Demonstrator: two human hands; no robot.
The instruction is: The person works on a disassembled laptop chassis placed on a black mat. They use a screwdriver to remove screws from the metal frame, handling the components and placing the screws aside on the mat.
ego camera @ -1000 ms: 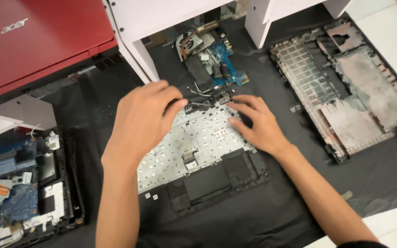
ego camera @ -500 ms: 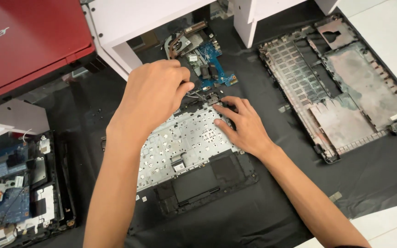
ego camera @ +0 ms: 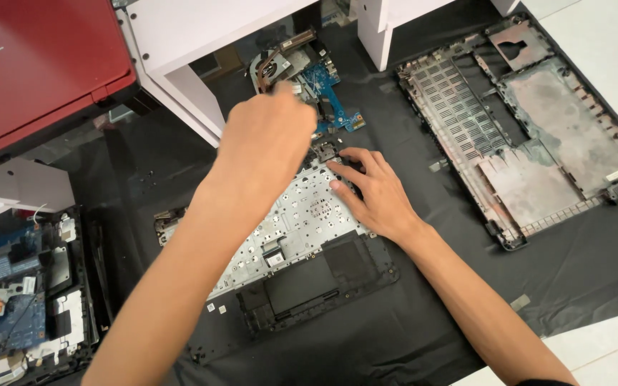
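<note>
Left hand (ego camera: pixel 270 146) lifted toward blue motherboard (ego camera: pixel 327 89), grip unclear; right hand (ego camera: pixel 373 193) flat on keyboard panel (ego camera: pixel 295 221).

We see our left hand (ego camera: pixel 266 146) and right hand (ego camera: pixel 373 193) bare, with no gloves, rings or watch on either. Both forearms are uncovered from the wrists back. A sliver of dark sleeve (ego camera: pixel 541 382) shows well behind the right hand, at the elbow.

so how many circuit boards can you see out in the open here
2. One blue circuit board lies on the black cloth beyond the left hand. Another sits in the opened laptop at the lower left edge. More may be hidden under the hands or the keyboard frame.
</note>
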